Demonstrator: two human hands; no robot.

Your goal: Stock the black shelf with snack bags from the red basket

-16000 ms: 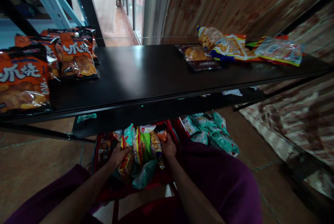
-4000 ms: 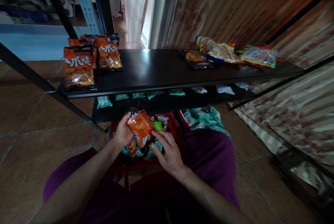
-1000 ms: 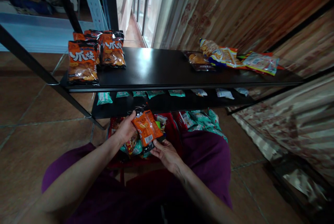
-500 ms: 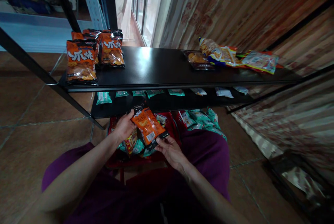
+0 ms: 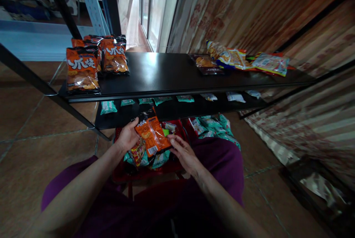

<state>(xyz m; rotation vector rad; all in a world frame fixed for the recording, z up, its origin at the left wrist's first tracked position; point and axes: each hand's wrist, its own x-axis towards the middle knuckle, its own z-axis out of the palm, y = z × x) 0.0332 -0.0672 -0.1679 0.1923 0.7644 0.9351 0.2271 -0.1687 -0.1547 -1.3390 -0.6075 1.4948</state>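
Between my hands is an orange and black snack bag [image 5: 152,136], its barcode side facing up. My left hand [image 5: 129,134] is closed on the bag's upper left edge, thumb on top. At its lower right corner my right hand [image 5: 183,151] grips the edge between thumb and fingers. Beneath the bag, a red basket [image 5: 118,167] holds green packets [image 5: 161,159] and a red-yellow packet [image 5: 138,153], partly hidden by the bag. Several matching orange snack bags [image 5: 83,69] stand upright at the left end of the black upper shelf [image 5: 158,77].
Flat snack bags [image 5: 233,58] lie on the upper shelf's right part. A row of small green and white packets [image 5: 185,98] lies along the lower shelf [image 5: 177,109]. More green packets [image 5: 215,127] are piled by my right knee. A dark box [image 5: 313,182] sits on the floor at right.
The orange bag has turned and shifted slightly left in my hands. My right hand has moved from its bottom edge up to its right corner. The view has shifted slightly.
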